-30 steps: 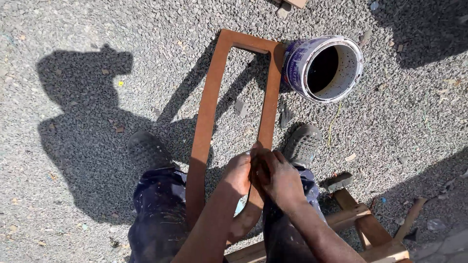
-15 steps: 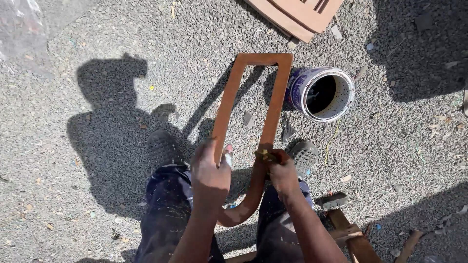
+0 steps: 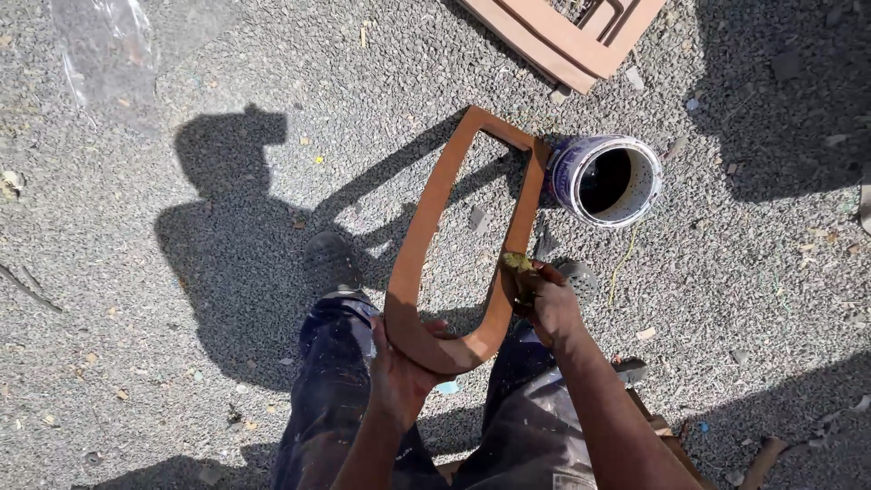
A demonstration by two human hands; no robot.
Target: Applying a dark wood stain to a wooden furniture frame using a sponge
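Left grip: my left hand [image 3: 399, 377] is wrapped around the rounded lower bend of the wooden frame [image 3: 426, 231], fingers curled over its edge.
Right grip: my right hand [image 3: 544, 299] is pinched on a small wad of yellowish-green cloth [image 3: 517, 263], pressed against the frame's right rail.
Frame: I see a long loop of flat reddish-brown wood, squared at the far end, curved at the near end, matte and evenly coloured; it stands tilted away from my knees, far end down by the gravel.
Paint can: just right of the frame's far end, a round metal tin [image 3: 608, 180] lies tipped toward me, pale rim, dark inside, bluish-purple wall.
Ground: under the frame, grey coarse gravel [image 3: 136, 363] with hard shadows.
Legs: below the frame, dark paint-flecked trousers [image 3: 336, 399] and dusty shoes.
Other wood: beyond the frame, past the tin, flat reddish-brown frames [image 3: 581, 36] are stacked.
Plastic: far left of the frame, a crumpled clear sheet [image 3: 100, 54].
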